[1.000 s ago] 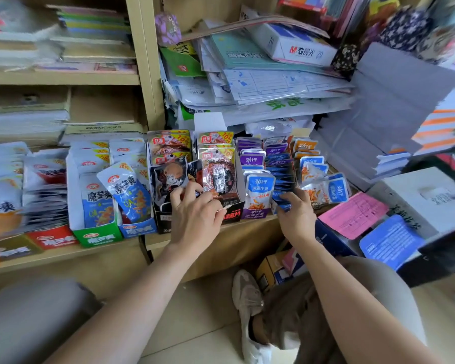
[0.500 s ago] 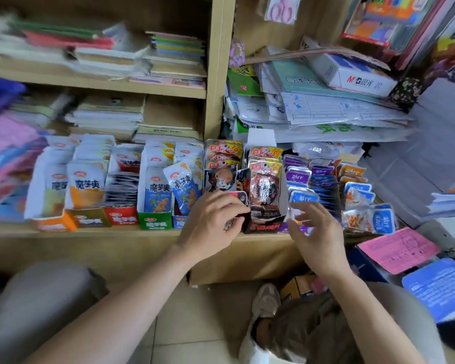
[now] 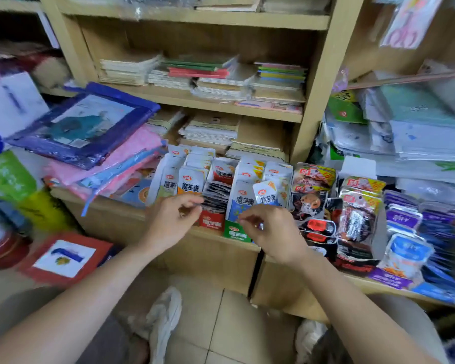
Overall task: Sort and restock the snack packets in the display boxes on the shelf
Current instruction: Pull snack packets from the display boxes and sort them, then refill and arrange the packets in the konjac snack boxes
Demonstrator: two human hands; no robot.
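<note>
Both hands at the konjac display boxes, no firm grip visible.

Left hand [image 3: 172,219]: fingers curled, thumb and forefinger nearly closed at the near-left edge of the dark packets [image 3: 217,197]; pinch or mere touch, cannot tell. Right hand [image 3: 272,232]: loosely curled, nothing seen in it, hovering in front of the green box [image 3: 234,233]. Dark packets in the red box [image 3: 212,222] on the shelf [image 3: 221,254], just beyond and between the hands, upright, long axis vertical, row running away from the body; left hand nearer. Tilted blue packet [image 3: 265,195] leaning over the green box's row, nearer the right hand. Versus half a second ago: both hands shifted left, off the meat-snack packets [image 3: 309,203] and purple packets [image 3: 402,219]. Likely next: squaring up the dark row.
</note>
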